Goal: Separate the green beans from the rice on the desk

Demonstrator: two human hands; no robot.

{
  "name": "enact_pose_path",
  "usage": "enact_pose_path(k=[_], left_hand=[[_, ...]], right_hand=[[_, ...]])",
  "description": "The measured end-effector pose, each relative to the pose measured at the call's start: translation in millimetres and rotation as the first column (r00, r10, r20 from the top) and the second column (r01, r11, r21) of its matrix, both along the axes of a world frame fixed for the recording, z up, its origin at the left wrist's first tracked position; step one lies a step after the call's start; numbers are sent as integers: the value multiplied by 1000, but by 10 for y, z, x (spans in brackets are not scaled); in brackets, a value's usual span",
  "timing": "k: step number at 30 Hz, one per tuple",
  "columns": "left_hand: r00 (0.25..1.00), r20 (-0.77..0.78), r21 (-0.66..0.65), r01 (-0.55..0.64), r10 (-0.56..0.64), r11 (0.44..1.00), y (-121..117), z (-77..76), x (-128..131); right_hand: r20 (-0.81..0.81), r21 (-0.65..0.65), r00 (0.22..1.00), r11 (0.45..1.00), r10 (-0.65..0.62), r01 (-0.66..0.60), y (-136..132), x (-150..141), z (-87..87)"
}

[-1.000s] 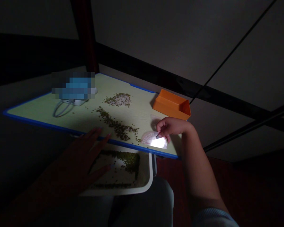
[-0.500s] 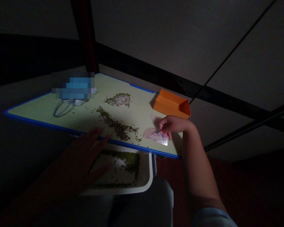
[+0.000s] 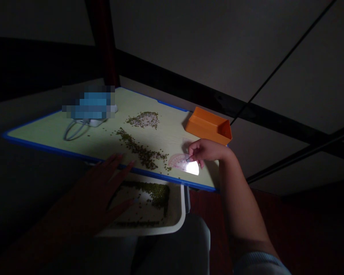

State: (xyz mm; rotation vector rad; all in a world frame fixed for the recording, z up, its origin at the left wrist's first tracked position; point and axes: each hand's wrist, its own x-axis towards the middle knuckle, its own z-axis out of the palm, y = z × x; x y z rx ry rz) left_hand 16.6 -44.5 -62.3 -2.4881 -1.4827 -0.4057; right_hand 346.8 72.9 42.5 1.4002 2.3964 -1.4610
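My right hand (image 3: 202, 152) pinches a clear protractor (image 3: 178, 161) with pink markings, held low over the pale board (image 3: 103, 143), its right end bright with glare. Just left of the protractor, a band of green and brownish beans (image 3: 140, 151) runs across the board. Behind that band lies a heap of white grains mixed with green beans (image 3: 145, 120). In shadow, my left hand (image 3: 103, 187) has its fingers spread at the board's near blue edge. Under that edge stands a white tray (image 3: 177, 225) holding green beans (image 3: 157, 194), partly hidden by my left hand.
An orange open box (image 3: 208, 126) sits at the board's far right edge. At the left, a blurred-out blue item (image 3: 93, 105) rests on a white object with a looped grey cable (image 3: 68, 133). Dark panels rise behind the board.
My right hand has shifted slightly left with the protractor, bringing it nearer the bean band. A stronger glare now covers its right end. My left hand stays where it was.
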Motion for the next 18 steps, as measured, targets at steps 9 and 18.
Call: enact_pose_path(k=[9,18], left_hand=[[1000,2,-1,-1,1,1000,-6,11,-4],[1000,-22,17,-3,3,1000,0,-27,-25]], right_hand=[[-80,-77,996,996,27,-33,-22,-15,37],[-95,-112,994,991,61,-71,-36,34,67]])
